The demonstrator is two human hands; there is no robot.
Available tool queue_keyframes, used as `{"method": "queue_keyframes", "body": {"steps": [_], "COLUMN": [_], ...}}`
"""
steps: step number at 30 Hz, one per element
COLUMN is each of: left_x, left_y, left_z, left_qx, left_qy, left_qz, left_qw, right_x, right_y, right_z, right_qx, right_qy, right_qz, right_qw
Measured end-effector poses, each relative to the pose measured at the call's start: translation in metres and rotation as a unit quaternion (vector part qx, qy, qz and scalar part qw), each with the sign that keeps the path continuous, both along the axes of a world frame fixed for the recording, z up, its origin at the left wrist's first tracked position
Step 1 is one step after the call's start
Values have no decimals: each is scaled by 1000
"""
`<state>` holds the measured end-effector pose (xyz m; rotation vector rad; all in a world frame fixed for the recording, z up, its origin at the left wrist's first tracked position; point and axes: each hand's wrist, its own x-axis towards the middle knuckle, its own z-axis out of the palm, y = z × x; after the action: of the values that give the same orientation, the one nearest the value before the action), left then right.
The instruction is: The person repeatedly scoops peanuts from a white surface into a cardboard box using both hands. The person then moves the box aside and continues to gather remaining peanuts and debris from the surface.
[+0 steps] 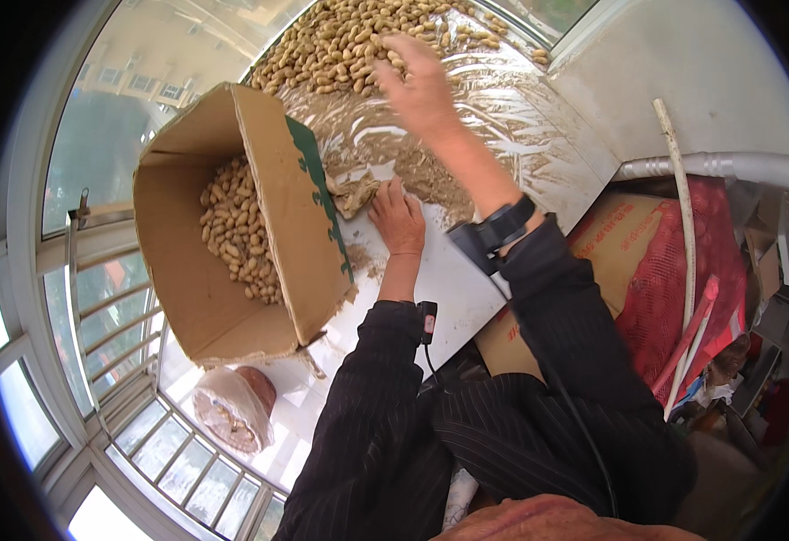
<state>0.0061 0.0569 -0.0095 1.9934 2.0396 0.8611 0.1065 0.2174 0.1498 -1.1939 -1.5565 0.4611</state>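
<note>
Over the near edge of a pile of unshelled peanuts (340,41), my right hand (420,86) reaches out, slightly blurred, its fingers apart and nothing visible in them. My left hand (400,219) rests palm down on the white surface (440,261), fingers extended toward a crumpled brown scrap (355,192), paper or cloth. Its fingertips touch or nearly touch the scrap; a grip does not show. Left of that hand, a cardboard box (277,180) lies tilted with its opening facing me, and more peanuts (232,230) lie inside.
Brown dirt (422,171) is smeared across the surface before the pile. Below the box sits a plastic-wrapped pot (232,410). At right are a red mesh sack (683,270), a flattened carton (615,234), a pale stick (678,198) and a pipe (728,167). Windows and metal railings (110,334) border the left.
</note>
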Motion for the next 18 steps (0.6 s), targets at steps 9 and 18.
{"method": "queue_keyframes", "body": {"steps": [9, 18], "left_x": [12, 13], "left_y": [52, 53], "left_z": [6, 12], "left_qx": [-56, -45], "left_qy": [101, 101], "left_qz": [7, 3], "left_qw": [993, 994], "right_x": [196, 170], "right_y": [76, 106], "right_z": [-153, -159], "right_qx": [-201, -83], "right_qy": [-284, -242], "right_qz": [-308, -242], "right_qw": [886, 936]}}
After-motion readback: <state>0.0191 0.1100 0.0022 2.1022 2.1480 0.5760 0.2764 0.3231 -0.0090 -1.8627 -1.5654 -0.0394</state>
